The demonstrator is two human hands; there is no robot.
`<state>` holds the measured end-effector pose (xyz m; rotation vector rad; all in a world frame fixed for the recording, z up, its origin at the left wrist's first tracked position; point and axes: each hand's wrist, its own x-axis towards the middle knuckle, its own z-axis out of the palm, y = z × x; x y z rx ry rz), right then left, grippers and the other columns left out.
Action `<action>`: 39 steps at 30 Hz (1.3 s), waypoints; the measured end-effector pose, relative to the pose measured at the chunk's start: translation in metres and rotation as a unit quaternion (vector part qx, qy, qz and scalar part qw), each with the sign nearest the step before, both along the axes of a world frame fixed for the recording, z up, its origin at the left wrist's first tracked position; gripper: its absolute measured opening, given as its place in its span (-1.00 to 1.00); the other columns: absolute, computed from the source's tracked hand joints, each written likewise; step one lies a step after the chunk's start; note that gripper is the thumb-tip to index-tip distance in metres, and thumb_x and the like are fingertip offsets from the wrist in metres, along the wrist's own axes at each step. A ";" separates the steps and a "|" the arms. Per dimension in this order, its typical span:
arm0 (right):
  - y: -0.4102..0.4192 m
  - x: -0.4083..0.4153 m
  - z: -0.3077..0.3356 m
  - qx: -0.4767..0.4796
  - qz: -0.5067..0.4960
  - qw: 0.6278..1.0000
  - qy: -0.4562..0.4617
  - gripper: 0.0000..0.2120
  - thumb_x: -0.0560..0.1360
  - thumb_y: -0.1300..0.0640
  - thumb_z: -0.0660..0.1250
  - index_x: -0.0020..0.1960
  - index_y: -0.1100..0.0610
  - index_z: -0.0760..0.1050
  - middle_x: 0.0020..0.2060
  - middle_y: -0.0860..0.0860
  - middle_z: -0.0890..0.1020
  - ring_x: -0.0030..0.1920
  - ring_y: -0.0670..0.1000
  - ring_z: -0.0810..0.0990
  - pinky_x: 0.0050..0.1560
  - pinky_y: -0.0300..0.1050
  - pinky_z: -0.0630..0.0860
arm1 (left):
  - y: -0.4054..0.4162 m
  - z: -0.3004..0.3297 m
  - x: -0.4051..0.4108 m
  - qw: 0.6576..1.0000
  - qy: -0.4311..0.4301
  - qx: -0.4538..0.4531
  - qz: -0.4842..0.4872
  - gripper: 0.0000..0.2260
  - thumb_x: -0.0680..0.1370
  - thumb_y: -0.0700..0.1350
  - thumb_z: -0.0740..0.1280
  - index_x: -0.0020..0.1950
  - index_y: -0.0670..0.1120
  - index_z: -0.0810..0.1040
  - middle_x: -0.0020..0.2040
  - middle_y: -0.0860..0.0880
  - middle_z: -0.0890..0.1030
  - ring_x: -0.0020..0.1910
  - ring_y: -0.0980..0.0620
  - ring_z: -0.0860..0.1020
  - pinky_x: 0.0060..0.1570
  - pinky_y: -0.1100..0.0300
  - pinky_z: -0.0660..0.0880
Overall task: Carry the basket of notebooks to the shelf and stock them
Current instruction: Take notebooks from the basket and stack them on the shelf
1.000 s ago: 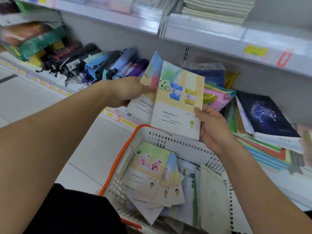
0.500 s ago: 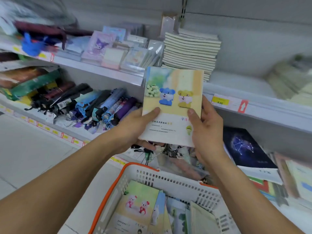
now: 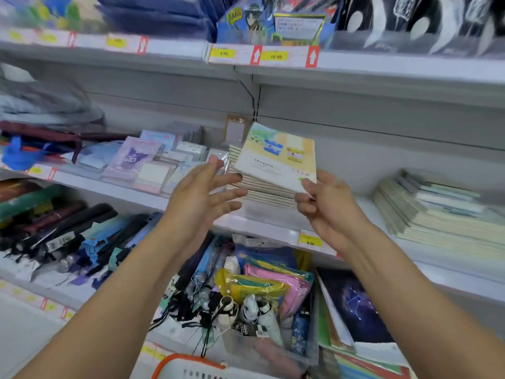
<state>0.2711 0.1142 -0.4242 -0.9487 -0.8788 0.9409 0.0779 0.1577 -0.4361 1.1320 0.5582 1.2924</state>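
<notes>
Right hand [image 3: 325,212]: thumb & fingers pinch the near corner of a cartoon-cover notebook [image 3: 276,160], lying tilted on the notebook stack [image 3: 259,191] on the middle shelf [image 3: 262,228]. Left hand [image 3: 202,195]: fingers spread, holding nothing, just beside the stack. Basket [image 3: 188,365] sits below. Risk: notebook's skewed w/ overhang, so if let go it may slide off or nudge the stack askew.

Two bare forearms, uncovered from the lower edge of the view up to the wrists, no sleeve cloth showing on either. Left hand [image 3: 200,194] bare, no glove, ring or band; one fingernail near the tip looking dark, whether from polish or shadow cannot tell. Right hand [image 3: 326,212] likewise bare, no watch or bracelet at the wrist, nails short, knuckles lightly creased
</notes>
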 end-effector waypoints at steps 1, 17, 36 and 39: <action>0.014 0.008 0.014 -0.003 -0.017 1.000 0.022 -0.79 0.64 0.42 0.07 0.10 0.26 0.44 0.00 0.11 0.58 -0.46 -0.09 0.33 -0.58 -0.34 0.24 | 0.003 0.005 -0.001 1.000 -0.009 0.008 0.006 -0.69 0.61 0.05 0.23 0.25 -0.11 0.48 0.06 -0.12 0.68 -0.06 -0.08 0.69 -0.19 0.14 0.59; 0.150 0.081 0.076 -0.254 -0.123 0.824 -0.492 -0.54 0.40 -0.11 0.53 -0.22 0.15 0.33 -0.38 0.04 0.37 -0.44 -0.01 0.28 -0.45 -0.16 0.28 | 0.023 -0.019 0.003 0.997 0.072 -0.012 0.021 -0.75 0.64 0.04 0.19 0.16 -0.07 0.55 0.01 -0.11 0.68 -0.09 -0.05 0.68 -0.09 0.04 0.62; 0.084 0.025 -0.056 0.110 -0.371 0.840 -0.380 -0.71 0.60 0.03 0.29 -0.22 0.16 0.55 -0.40 -0.04 0.56 -0.34 -0.14 0.48 -0.24 -0.24 0.38 | 0.032 -0.076 -0.002 0.957 0.280 -0.069 0.021 -0.76 0.62 0.04 0.25 0.04 -0.13 0.55 -0.10 -0.11 0.66 -0.24 -0.01 0.61 -0.25 0.12 0.56; 0.024 -0.033 -0.201 -0.052 -0.209 0.917 -0.335 -0.56 0.58 0.05 0.34 -0.42 0.21 0.41 -0.53 0.09 0.46 -0.47 -0.02 0.39 -0.33 -0.09 0.32 | 0.035 -0.107 -0.022 0.919 0.382 -0.095 0.024 -0.76 0.61 0.05 0.27 -0.03 -0.11 0.54 -0.10 -0.13 0.65 -0.28 -0.02 0.59 -0.25 0.11 0.54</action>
